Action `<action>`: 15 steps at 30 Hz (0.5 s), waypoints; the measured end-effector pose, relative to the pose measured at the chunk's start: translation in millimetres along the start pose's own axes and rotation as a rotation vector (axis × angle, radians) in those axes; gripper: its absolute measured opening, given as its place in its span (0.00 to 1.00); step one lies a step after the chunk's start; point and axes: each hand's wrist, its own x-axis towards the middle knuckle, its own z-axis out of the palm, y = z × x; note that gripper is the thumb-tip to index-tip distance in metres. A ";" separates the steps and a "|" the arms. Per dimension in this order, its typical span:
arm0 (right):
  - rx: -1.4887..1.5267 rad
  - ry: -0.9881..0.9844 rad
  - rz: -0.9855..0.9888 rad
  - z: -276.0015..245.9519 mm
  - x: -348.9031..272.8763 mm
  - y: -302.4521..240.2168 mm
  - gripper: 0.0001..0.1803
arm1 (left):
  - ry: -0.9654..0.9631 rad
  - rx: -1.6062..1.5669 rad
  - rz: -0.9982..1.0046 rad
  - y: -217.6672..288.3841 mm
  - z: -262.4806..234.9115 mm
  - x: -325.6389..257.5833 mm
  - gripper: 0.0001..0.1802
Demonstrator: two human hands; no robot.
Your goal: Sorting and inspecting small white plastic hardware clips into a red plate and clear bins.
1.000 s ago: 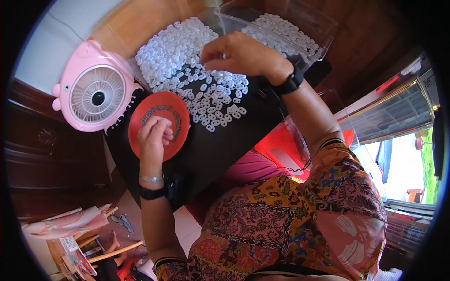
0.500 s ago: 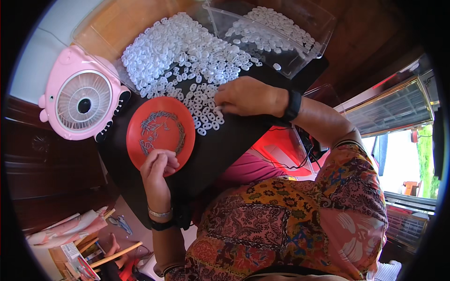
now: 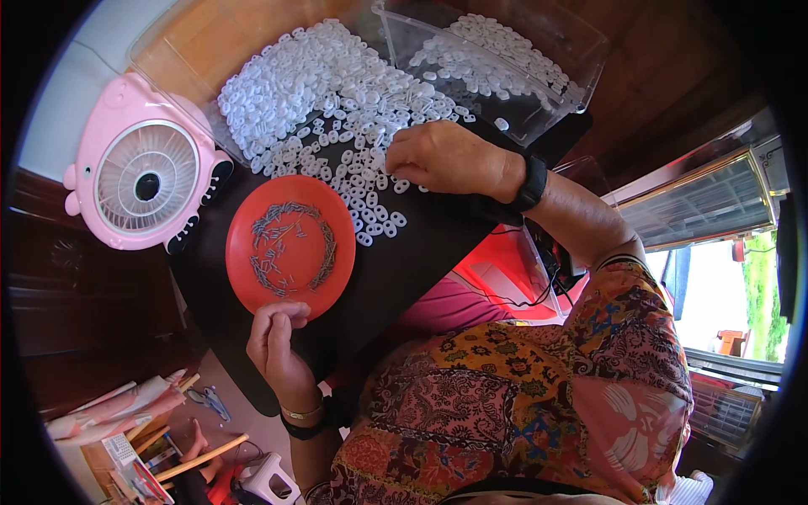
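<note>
My left hand [image 3: 279,347] is at the near rim of a round orange-red plate [image 3: 242,240]. Its thumb and fingertips are pinched together; whatever they may hold is too small to make out. Small grey metal pins [image 3: 326,261] lie on the plate in a rough ring, with a few loose inside it. Over the scattered white oval plastic pieces [image 3: 369,215], each with two holes, my right hand [image 3: 454,158] has its fingers curled together. Its fingertips are partly hidden, so I cannot see what is between them.
A large heap of the white pieces [image 3: 290,88] fills the back of the black table [image 3: 396,273]. Behind it to the right, a clear plastic box [image 3: 539,118] lies with more pieces inside. A pink fan [image 3: 109,168] stands at the left; a red container [image 3: 505,273] sits beyond the right edge.
My left hand has drawn back from over the plate toward its near rim, uncovering more pins. The right hand has shifted slightly up and away from the nearest loose pieces.
</note>
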 end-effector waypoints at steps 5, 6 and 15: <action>-0.100 -0.083 -0.044 8.3 7.7 -5.1 0.08 | -0.015 -0.028 -0.054 -4.8 1.3 -3.7 0.12; -0.127 -0.048 -0.067 12.4 8.3 -4.2 0.09 | -0.014 -0.028 -0.053 -4.2 2.4 -5.1 0.12; -0.150 -0.010 -0.048 9.3 11.0 0.8 0.14 | -0.076 -0.138 -0.113 2.7 4.4 -17.0 0.13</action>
